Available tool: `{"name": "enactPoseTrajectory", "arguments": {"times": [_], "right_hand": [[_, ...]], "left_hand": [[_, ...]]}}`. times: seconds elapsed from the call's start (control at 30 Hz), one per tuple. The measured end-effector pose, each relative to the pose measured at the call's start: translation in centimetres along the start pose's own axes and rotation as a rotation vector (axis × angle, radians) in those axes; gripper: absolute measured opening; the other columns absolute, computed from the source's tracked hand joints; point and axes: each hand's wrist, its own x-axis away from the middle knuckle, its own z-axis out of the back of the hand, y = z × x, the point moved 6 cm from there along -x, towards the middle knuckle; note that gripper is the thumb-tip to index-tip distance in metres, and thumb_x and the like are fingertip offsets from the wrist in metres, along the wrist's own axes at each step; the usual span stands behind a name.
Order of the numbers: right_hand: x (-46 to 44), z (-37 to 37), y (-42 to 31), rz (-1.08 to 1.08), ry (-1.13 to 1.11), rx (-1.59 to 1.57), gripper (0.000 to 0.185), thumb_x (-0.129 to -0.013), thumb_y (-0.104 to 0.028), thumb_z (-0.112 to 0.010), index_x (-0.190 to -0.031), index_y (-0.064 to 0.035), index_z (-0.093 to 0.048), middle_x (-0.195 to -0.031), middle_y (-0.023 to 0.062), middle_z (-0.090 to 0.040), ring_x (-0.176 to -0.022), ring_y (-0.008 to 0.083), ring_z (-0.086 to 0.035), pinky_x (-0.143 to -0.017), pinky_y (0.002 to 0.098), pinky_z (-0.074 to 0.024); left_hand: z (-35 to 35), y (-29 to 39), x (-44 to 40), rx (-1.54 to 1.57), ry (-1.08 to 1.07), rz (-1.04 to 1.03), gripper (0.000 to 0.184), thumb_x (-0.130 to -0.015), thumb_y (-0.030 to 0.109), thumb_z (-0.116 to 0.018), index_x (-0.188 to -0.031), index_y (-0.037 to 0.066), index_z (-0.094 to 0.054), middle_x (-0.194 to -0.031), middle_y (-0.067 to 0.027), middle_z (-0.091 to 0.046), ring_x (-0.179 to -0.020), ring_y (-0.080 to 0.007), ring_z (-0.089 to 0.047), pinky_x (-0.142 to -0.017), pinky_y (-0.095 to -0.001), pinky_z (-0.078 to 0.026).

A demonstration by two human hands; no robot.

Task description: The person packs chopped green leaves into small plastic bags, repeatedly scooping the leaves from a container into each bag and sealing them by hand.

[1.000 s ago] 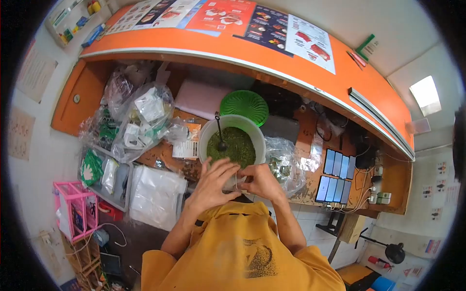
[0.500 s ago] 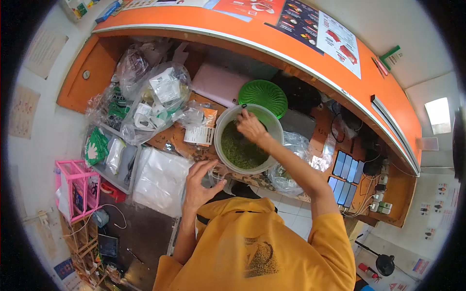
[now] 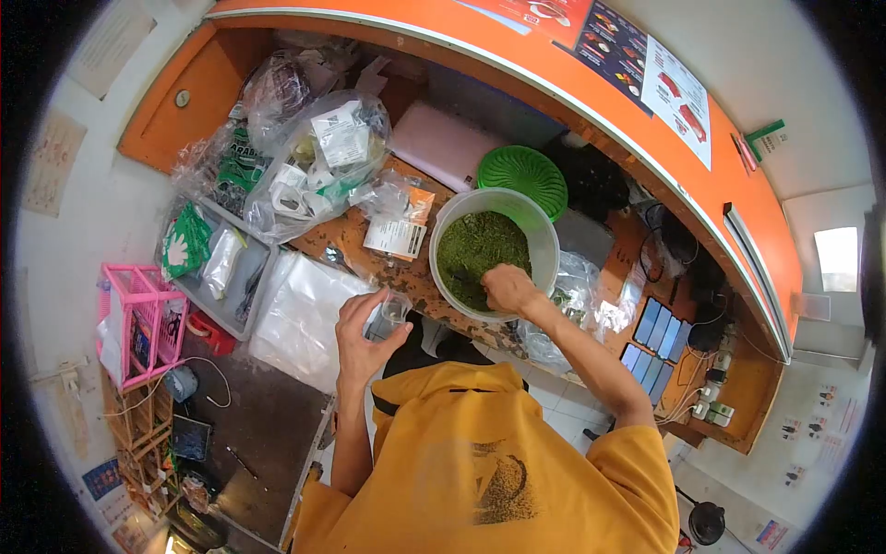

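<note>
My left hand (image 3: 362,334) is closed around a small clear plastic cup (image 3: 396,308), just left of a round translucent tub (image 3: 546,242). Inside the tub lies a mass of crumbly green dried herb (image 3: 480,242). My right hand (image 3: 509,288) reaches in over the near side, its fingers closed low at the herb. A dark bit (image 3: 460,274) shows in the herb beside those fingers, but whether it belongs to something I hold is unclear. Behind the tub rests a green ribbed plastic lid or basket (image 3: 523,181).
Left of the tub are a labelled packet (image 3: 399,226), a stack of clear plastic bags (image 3: 305,319), a grey bin (image 3: 242,305) and a large filled plastic bag (image 3: 323,166). Several phones (image 3: 655,337) with cables lie to the right. An orange overhang (image 3: 388,20) borders the back.
My right hand has moved from the tub's far side to its near side, exposing more herb. The left hand stays beside the tub, its cup now seen more clearly. The view has shifted slightly.
</note>
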Motion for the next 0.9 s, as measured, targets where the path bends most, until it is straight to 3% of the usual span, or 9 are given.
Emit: {"name": "enactPoseTrajectory", "arguments": {"times": [0.13, 0.33, 0.43, 0.53, 0.67, 0.7, 0.8, 0.83, 0.9], "right_hand": [[1.7, 1.6, 3.0, 0.045, -0.026, -0.437, 0.025, -0.082, -0.019, -0.071, -0.098, -0.0035, -0.082, -0.077, 0.0183, -0.075, -0.073, 0.0343, -0.074, -0.073, 0.044, -0.0583], [6.6, 5.3, 4.4, -0.331, -0.191, -0.951, 0.028, -0.095, -0.023, -0.072, -0.111, -0.0022, -0.08, -0.075, 0.0019, -0.074, -0.07, 0.0118, -0.065, -0.063, 0.0326, -0.0505], [9.1, 7.6, 4.1, -0.328, 0.014, -1.053, 0.028, -0.097, -0.02, -0.071, -0.115, -0.0003, -0.079, -0.076, 0.0007, -0.073, -0.067, 0.0103, -0.06, -0.062, 0.0314, -0.0481], [11.7, 10.4, 2.7, -0.363, 0.244, -1.009, 0.027, -0.097, -0.018, -0.07, -0.115, 0.001, -0.078, -0.076, 0.0018, -0.074, -0.07, 0.0103, -0.062, -0.064, 0.0311, -0.0501], [13.9, 12.3, 0.2, -0.377, 0.6, -0.753, 0.028, -0.095, -0.014, -0.067, -0.117, 0.0012, -0.077, -0.082, 0.0179, -0.077, -0.08, 0.0269, -0.076, -0.075, 0.0374, -0.0567], [14.3, 13.1, -1.2, -0.374, 0.649, -0.74, 0.029, -0.093, -0.009, -0.066, -0.118, 0.0016, -0.076, -0.088, 0.0263, -0.074, -0.082, 0.0385, -0.075, -0.076, 0.0424, -0.0569], [14.8, 12.4, -2.9, -0.327, 0.793, -0.449, 0.029, -0.095, -0.006, -0.067, -0.121, 0.0015, -0.074, -0.087, 0.0199, -0.071, -0.074, 0.0274, -0.068, -0.071, 0.0383, -0.0526], [15.2, 12.6, -3.2, -0.356, 0.791, -0.464, 0.03, -0.093, -0.004, -0.066, -0.122, 0.0001, -0.074, -0.088, 0.0221, -0.068, -0.077, 0.0365, -0.067, -0.072, 0.0416, -0.0528], [16.1, 12.8, -2.6, -0.42, 0.859, -0.49, 0.03, -0.093, -0.004, -0.066, -0.122, -0.0001, -0.075, -0.089, 0.0228, -0.069, -0.076, 0.0374, -0.067, -0.071, 0.0425, -0.0527]], "left_hand": [[-0.8, 1.7, -2.2, -0.013, -0.014, -0.1, 0.06, -0.072, 0.012, -0.089, -0.129, 0.0, -0.071, -0.118, -0.0161, -0.073, -0.11, -0.0296, -0.068, -0.099, -0.0397, -0.051], [-3.8, 3.6, -5.5, 0.069, -0.079, -0.133, 0.058, -0.072, 0.017, -0.092, -0.125, 0.001, -0.073, -0.117, -0.0141, -0.073, -0.11, -0.0318, -0.067, -0.098, -0.0423, -0.051], [-6.2, 3.9, -7.0, 0.035, -0.082, -0.218, 0.058, -0.072, 0.018, -0.091, -0.124, 0.002, -0.073, -0.115, -0.0141, -0.072, -0.11, -0.0322, -0.066, -0.098, -0.0438, -0.051], [-8.9, 5.3, -8.0, -0.051, -0.091, -0.319, 0.059, -0.071, 0.02, -0.091, -0.123, 0.001, -0.073, -0.115, -0.0147, -0.072, -0.11, -0.0333, -0.066, -0.1, -0.0445, -0.049], [-12.4, 6.3, -8.9, -0.068, -0.123, -0.325, 0.059, -0.072, 0.021, -0.092, -0.124, 0.002, -0.072, -0.115, -0.0145, -0.072, -0.111, -0.0333, -0.067, -0.099, -0.0428, -0.052], [-13.1, 6.3, -9.0, -0.065, -0.11, -0.339, 0.06, -0.073, 0.021, -0.092, -0.125, 0.001, -0.072, -0.115, -0.0152, -0.072, -0.11, -0.0333, -0.067, -0.098, -0.0434, -0.052], [-14.5, 7.0, -9.3, -0.009, -0.129, -0.297, 0.059, -0.073, 0.021, -0.092, -0.125, 0.0, -0.071, -0.115, -0.0159, -0.072, -0.109, -0.0332, -0.068, -0.097, -0.0436, -0.052], [-14.7, 7.1, -9.4, -0.012, -0.125, -0.3, 0.06, -0.073, 0.02, -0.091, -0.126, 0.0, -0.071, -0.115, -0.0159, -0.072, -0.109, -0.0332, -0.068, -0.097, -0.0437, -0.052], [-15.0, 7.2, -9.4, -0.018, -0.111, -0.302, 0.061, -0.074, 0.02, -0.091, -0.128, 0.001, -0.07, -0.114, -0.016, -0.072, -0.109, -0.0333, -0.068, -0.097, -0.0438, -0.052]]}}
